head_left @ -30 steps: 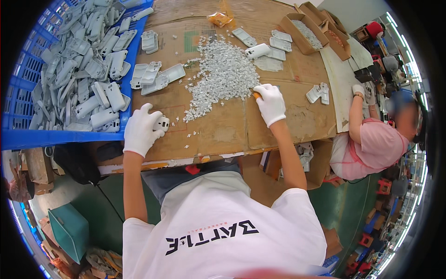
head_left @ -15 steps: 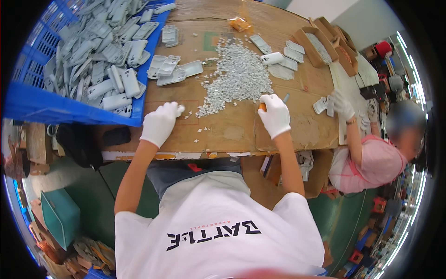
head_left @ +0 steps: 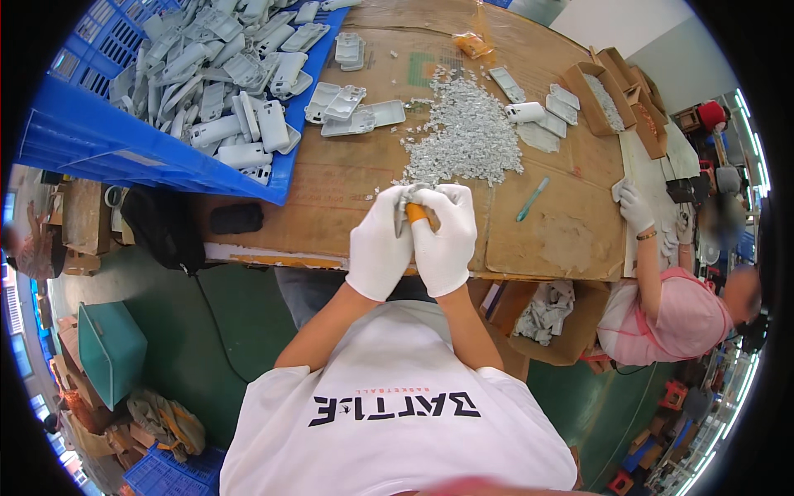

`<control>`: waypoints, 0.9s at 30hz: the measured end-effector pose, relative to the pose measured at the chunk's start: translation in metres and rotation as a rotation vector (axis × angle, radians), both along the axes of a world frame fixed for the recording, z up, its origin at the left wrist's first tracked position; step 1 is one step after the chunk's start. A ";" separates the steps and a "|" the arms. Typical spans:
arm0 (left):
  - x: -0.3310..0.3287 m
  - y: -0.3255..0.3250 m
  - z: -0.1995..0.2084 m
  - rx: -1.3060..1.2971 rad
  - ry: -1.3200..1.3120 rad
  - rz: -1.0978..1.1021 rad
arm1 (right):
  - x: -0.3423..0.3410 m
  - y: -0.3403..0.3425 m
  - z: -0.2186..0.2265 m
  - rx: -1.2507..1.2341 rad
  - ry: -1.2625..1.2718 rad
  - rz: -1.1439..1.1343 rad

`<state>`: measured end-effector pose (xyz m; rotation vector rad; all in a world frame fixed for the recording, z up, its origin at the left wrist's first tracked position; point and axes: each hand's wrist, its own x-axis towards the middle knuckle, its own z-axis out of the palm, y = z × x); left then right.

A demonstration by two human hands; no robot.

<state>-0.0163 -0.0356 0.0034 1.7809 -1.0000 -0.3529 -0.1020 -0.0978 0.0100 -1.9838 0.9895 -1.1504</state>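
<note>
I have brought my left hand (head_left: 376, 248) away from the blue crate (head_left: 141, 161) to meet my right hand (head_left: 448, 246), which has drawn its orange object (head_left: 415, 212) back from the pile of small clear pieces (head_left: 467, 136). The teal pen (head_left: 533, 199) my right hand partly covered now lies in full view.

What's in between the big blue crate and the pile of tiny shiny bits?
In the head view, pale plastic casings lie there on the brown cardboard: a small stack farther away, and an overlapping cluster closer in.
</note>
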 end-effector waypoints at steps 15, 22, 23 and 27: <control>0.000 0.011 -0.009 -0.027 -0.244 -0.101 | -0.030 -0.027 -0.002 0.475 0.130 0.391; 0.000 0.009 -0.020 -0.069 -0.270 -0.065 | -0.028 -0.023 -0.008 0.972 -0.287 0.478; 0.002 0.010 -0.021 -0.086 -0.295 -0.100 | -0.028 -0.020 -0.007 1.027 -0.267 0.452; 0.004 0.009 -0.009 -0.072 -0.215 -0.169 | -0.035 -0.025 -0.009 0.999 -0.217 0.496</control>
